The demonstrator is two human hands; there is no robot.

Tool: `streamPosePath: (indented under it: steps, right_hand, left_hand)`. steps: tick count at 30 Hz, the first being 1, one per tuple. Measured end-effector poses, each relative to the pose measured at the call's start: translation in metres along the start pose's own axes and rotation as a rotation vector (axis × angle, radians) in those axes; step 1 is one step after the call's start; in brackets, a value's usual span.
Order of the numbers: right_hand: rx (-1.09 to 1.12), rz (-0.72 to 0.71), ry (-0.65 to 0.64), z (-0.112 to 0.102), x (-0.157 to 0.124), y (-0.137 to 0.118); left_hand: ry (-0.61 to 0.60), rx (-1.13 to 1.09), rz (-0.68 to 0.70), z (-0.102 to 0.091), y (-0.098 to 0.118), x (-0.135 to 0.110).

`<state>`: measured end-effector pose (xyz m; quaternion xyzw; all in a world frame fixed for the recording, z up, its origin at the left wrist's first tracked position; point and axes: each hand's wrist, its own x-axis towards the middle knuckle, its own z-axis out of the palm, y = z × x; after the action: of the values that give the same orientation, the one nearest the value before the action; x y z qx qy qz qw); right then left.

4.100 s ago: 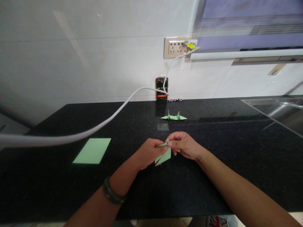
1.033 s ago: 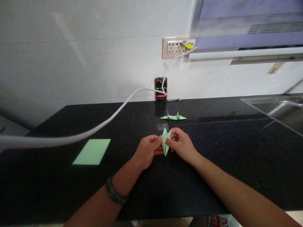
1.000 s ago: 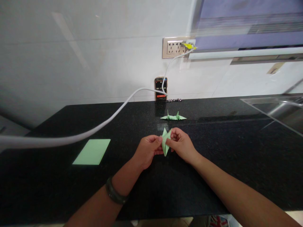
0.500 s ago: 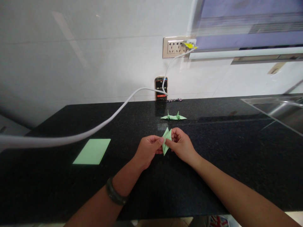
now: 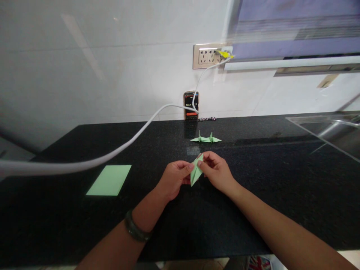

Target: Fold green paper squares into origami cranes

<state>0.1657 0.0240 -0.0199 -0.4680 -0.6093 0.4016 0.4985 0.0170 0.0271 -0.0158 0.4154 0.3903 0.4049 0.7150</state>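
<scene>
A light green folded paper (image 5: 196, 174), slim and pointed at both ends, is held above the dark counter between my two hands. My left hand (image 5: 173, 178) pinches its left edge, thumb on top and fingers behind. On the other side my right hand (image 5: 218, 169) grips the right edge, its thumb pressed on the paper's face. Some of the fingers are hidden behind the paper. Beyond my hands, two green paper cranes (image 5: 206, 139) stand side by side. Left of my left hand lies green square paper (image 5: 110, 180), flat on the counter.
A phone (image 5: 191, 105) showing a running timer leans on the tiled wall, with a beaded strand (image 5: 207, 119) beside it. Its white cable (image 5: 132, 139) crosses the left side and another length rises to the wall socket (image 5: 207, 56). A metal sink (image 5: 337, 133) is at the right.
The folded paper has tilted further, its lower tip shifting left, and its two upper points now show as one. Both hands keep hold, with the right thumb slightly moved.
</scene>
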Motion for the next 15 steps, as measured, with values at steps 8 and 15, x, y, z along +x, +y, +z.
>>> streamPosePath:
  steps: [8,15]
  right_hand:
    - [-0.052,-0.01,0.012,-0.0018,0.0009,0.0003]
    - [-0.041,0.01,0.011,-0.0036,0.0014,-0.0009]
  left_hand:
    - [0.048,0.111,0.031,-0.0002,-0.0006,-0.0005]
    - [0.076,0.191,0.054,0.001,0.0021,-0.0013]
